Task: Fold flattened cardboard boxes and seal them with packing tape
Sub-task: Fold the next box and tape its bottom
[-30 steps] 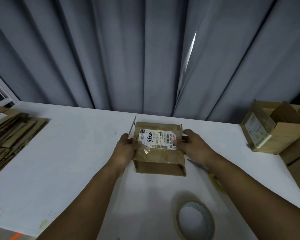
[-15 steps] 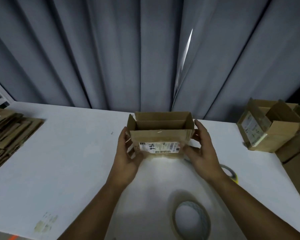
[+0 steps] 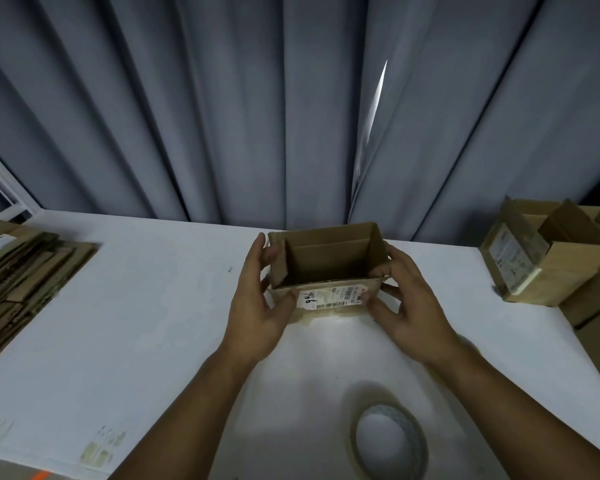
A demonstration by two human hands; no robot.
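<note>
Box: a small brown cardboard box (image 3: 327,261) stands upright at the middle of the white table (image 3: 136,323), near the far edge, its top open toward the camera so the bare inside walls show
Label: a white shipping label (image 3: 330,297) with a barcode and dark handwriting sits on the near wall of the box, just below the rim
Left hand: the left hand (image 3: 257,306) grips the left end of the box, thumb on the near wall beside the label, fingers wrapped round the left side
Right hand: the right hand (image 3: 409,306) grips the right end, thumb pressed on the near wall at the label's edge, fingers curled round the right side
Hands together: well apart, one at each end, with the box clamped between them
Tape: a roll of packing tape (image 3: 388,441) lies flat on the table close to the person, under the right forearm and apart from the box
Flat stock: a stack of flattened cardboard (image 3: 21,271) lies at the left edge of the table
Other boxes: folded boxes (image 3: 541,258) with open flaps sit at the right edge
Backdrop: a grey pleated curtain (image 3: 222,116) hangs behind the table
</note>
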